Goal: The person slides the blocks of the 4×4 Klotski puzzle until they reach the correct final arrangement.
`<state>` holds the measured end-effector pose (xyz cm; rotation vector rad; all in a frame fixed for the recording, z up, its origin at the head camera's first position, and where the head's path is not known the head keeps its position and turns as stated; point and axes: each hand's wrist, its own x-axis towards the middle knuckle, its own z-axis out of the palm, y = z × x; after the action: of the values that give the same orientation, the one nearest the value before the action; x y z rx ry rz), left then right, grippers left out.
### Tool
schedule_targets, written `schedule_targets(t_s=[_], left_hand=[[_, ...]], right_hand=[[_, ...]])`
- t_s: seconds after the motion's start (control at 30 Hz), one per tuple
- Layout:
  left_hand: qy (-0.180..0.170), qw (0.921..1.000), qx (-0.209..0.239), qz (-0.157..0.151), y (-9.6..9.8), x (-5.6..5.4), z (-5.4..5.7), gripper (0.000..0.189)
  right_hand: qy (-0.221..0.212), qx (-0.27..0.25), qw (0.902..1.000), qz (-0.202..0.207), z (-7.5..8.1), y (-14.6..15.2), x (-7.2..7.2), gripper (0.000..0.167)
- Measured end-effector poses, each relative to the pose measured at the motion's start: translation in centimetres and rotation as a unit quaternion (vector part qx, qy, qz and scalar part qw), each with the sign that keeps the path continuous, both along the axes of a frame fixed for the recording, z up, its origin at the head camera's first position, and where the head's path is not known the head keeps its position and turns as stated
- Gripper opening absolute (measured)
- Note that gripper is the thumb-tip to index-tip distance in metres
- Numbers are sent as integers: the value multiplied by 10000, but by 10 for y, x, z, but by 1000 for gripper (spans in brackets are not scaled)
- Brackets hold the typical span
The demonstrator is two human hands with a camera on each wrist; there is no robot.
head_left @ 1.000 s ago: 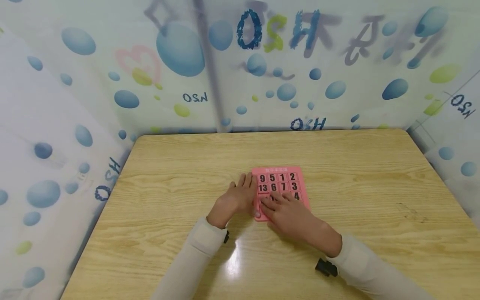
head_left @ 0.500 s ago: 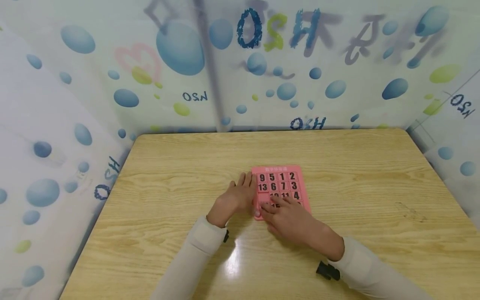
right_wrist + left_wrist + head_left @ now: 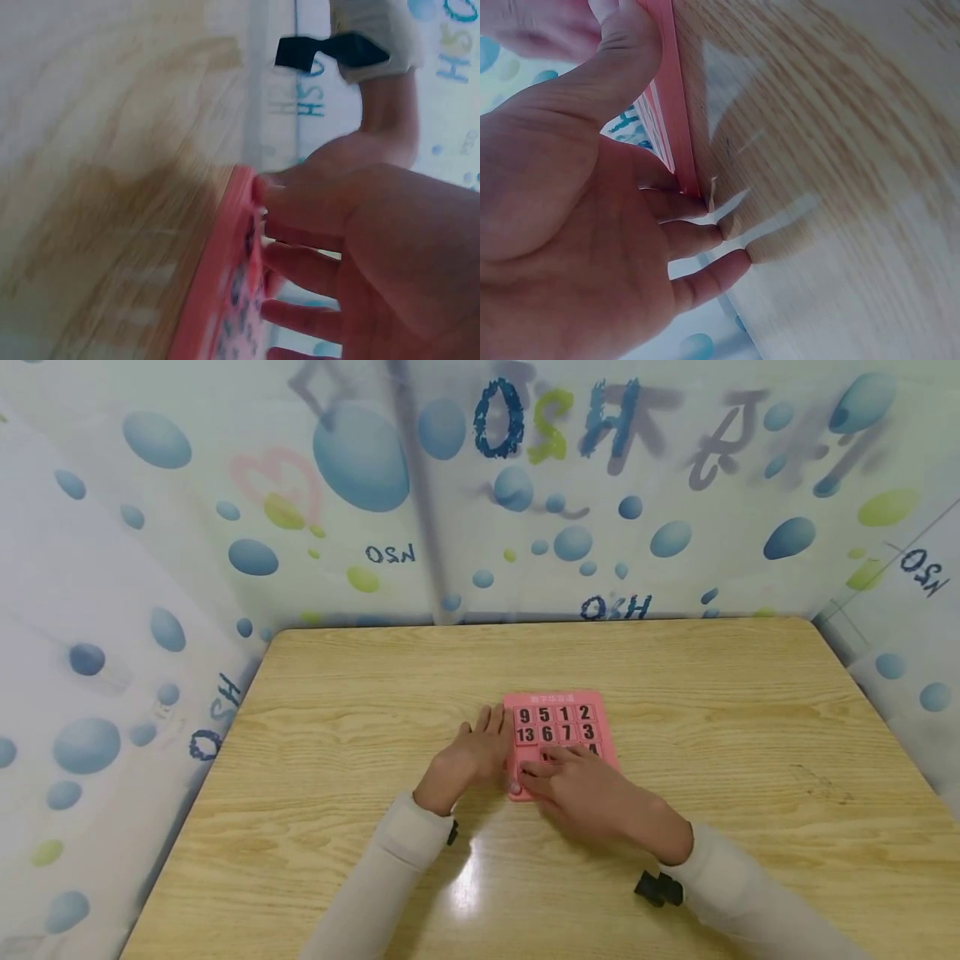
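A pink number slide puzzle (image 3: pixel 610 747) lies flat on the wooden table, its top rows reading 9 5 1 2 and 13 6 7 3. Below the 13 tile (image 3: pixel 525 735), a bare pink slot shows. My left hand (image 3: pixel 480 756) rests along the puzzle's left edge, fingers straight. Its thumb is at the near left corner; in the left wrist view the fingertips (image 3: pixel 735 259) touch the table. My right hand (image 3: pixel 588 793) lies over the lower rows with extended fingers on the tiles, hiding most of them. In the right wrist view, its thumb (image 3: pixel 300 199) meets the puzzle's near end.
The wooden table (image 3: pixel 337 693) extends around the puzzle on all sides. A printed curtain (image 3: pixel 480 543) with blue drops stands behind it and along both sides. A black strap (image 3: pixel 658 888) shows at my right wrist.
The right fingers drew back slightly, baring tiles on the lower rows, then covered some of them again. A bare slot shows under 13 where dark print showed before. The left hand stayed put.
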<state>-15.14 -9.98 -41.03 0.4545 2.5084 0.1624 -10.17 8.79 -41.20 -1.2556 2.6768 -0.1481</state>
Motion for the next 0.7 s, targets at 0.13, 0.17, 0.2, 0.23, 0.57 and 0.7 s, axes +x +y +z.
schedule_targets(t_s=[0.13, 0.17, 0.2, 0.23, 0.57, 0.7], left_hand=[[17, 10000, -18, -14, 0, -1, -1, 114], [31, 10000, -33, -29, 0, 0, 0, 115], [40, 10000, -39, -42, 0, 0, 0, 115], [48, 10000, -48, -56, 0, 0, 0, 115], [50, 9999, -90, -95, -1, 0, -2, 114], [62, 9999, -103, -81, -1, -1, -2, 114]], right_hand=[[74, -121, 9996, -236, -5, 0, -12, 48], [103, -91, 9995, -282, -6, -1, -14, 49], [137, -55, 9994, -326, -7, -1, -17, 50], [146, -3, 9992, -362, -8, -2, -19, 51], [172, 197, 9986, -462, -10, -5, -26, 53], [197, 150, 9986, -460, -10, -6, -27, 53]])
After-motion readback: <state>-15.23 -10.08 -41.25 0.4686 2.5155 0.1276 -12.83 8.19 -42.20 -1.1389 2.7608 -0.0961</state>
